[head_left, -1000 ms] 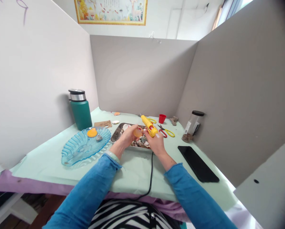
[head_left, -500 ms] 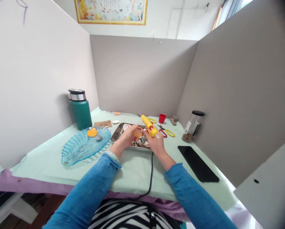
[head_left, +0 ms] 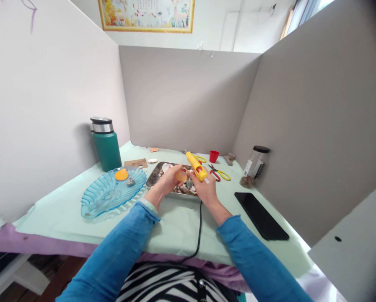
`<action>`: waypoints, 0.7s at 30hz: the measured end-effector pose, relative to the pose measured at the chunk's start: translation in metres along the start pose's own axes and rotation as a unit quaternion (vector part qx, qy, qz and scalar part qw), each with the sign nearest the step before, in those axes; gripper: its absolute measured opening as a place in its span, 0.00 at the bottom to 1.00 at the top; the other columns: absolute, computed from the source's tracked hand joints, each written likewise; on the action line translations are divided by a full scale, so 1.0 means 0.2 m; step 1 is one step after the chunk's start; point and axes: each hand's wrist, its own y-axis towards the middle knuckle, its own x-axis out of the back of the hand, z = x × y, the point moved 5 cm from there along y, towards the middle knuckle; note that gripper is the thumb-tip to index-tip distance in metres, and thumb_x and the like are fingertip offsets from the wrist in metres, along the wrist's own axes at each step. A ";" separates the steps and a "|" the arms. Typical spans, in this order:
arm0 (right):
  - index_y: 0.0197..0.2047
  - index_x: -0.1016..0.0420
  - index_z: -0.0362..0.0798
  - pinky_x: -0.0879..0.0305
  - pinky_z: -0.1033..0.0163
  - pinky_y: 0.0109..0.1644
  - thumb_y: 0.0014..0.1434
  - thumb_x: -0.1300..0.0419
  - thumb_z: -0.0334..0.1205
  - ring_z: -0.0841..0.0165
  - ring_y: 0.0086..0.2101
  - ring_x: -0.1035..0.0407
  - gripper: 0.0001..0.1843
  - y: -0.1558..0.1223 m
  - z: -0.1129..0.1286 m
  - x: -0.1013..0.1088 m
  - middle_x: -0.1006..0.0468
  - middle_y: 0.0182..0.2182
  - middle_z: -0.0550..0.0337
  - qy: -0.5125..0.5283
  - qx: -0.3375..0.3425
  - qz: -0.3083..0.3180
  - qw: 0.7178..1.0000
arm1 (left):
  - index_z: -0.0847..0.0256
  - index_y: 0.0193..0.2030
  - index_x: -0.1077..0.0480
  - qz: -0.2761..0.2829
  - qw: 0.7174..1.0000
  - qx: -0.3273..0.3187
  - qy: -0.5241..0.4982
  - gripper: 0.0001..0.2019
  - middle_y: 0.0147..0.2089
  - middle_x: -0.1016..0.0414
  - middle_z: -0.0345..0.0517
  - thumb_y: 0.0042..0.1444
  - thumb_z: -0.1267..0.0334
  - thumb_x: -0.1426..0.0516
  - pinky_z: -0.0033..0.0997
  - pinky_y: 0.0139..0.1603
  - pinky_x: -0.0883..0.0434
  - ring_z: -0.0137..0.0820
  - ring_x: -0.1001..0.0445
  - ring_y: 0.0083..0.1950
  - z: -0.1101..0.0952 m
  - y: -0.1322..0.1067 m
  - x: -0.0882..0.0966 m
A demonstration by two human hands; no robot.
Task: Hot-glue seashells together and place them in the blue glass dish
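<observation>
Above the near edge of a metal tray [head_left: 151,181], my left hand [head_left: 168,179] is closed on an orange seashell [head_left: 181,175]. My right hand [head_left: 204,188] grips a yellow glue gun [head_left: 194,163], its body slanting up and away to the left. A clear glue stick [head_left: 207,180] pokes out of its rear end. The fingertips of both hands are close together by the shell; whether they touch I cannot tell. Shells and small stones [head_left: 188,186] fill the tray below. From under my right hand a black cord [head_left: 200,228] runs toward me.
On the left are a blue shell-shaped dish [head_left: 104,195] holding an orange shell [head_left: 121,174], and a green bottle [head_left: 107,149]. Scissors [head_left: 221,173], a red cup [head_left: 214,156], a clear jar [head_left: 253,167] and a black phone [head_left: 260,216] lie to the right. Grey panels [head_left: 188,96] surround the table.
Both hands stay almost in place with the shell and the glue gun. Nothing else has visibly moved.
</observation>
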 end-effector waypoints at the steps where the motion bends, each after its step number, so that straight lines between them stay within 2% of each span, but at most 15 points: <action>1: 0.42 0.25 0.47 0.30 0.60 0.40 0.58 0.39 0.47 0.62 0.34 0.26 0.13 0.00 0.00 0.00 0.19 0.34 0.56 0.000 0.001 0.001 1.000 | 0.66 0.32 0.32 -0.002 1.000 0.000 0.001 0.11 0.26 0.27 0.47 0.64 0.63 0.47 0.23 0.14 0.41 0.27 0.29 0.22 0.00 0.00 0.00; 9: 0.43 0.24 0.47 0.31 0.60 0.40 0.59 0.40 0.47 0.63 0.34 0.27 0.14 0.00 0.01 0.00 0.19 0.35 0.56 -0.009 0.003 0.008 1.000 | 0.65 0.32 0.32 -0.004 1.000 0.006 0.001 0.10 0.27 0.27 0.47 0.62 0.61 0.44 0.23 0.14 0.42 0.29 0.28 0.24 0.01 0.01 0.01; 14: 0.42 0.24 0.46 0.30 0.58 0.42 0.56 0.39 0.50 0.61 0.35 0.26 0.17 0.02 -0.04 0.00 0.19 0.34 0.54 -0.003 -0.043 -0.005 0.999 | 0.65 0.32 0.31 0.019 1.000 -0.001 0.003 0.13 0.29 0.26 0.47 0.60 0.56 0.41 0.24 0.17 0.40 0.28 0.29 0.24 0.01 0.01 0.00; 16: 0.43 0.24 0.45 0.29 0.58 0.42 0.56 0.39 0.50 0.61 0.35 0.26 0.18 0.02 -0.06 0.00 0.19 0.35 0.54 0.015 -0.059 -0.006 0.998 | 0.66 0.32 0.31 0.034 0.999 -0.009 0.021 0.14 0.29 0.26 0.46 0.56 0.55 0.37 0.24 0.19 0.39 0.26 0.30 0.25 0.02 0.02 -0.01; 21: 0.43 0.23 0.44 0.29 0.59 0.42 0.55 0.38 0.49 0.62 0.35 0.25 0.18 0.02 -0.08 -0.01 0.19 0.35 0.53 0.043 -0.070 -0.006 0.997 | 0.64 0.32 0.32 0.048 0.995 -0.029 0.080 0.17 0.29 0.30 0.40 0.44 0.60 0.29 0.22 0.23 0.36 0.22 0.31 0.26 0.02 0.01 0.00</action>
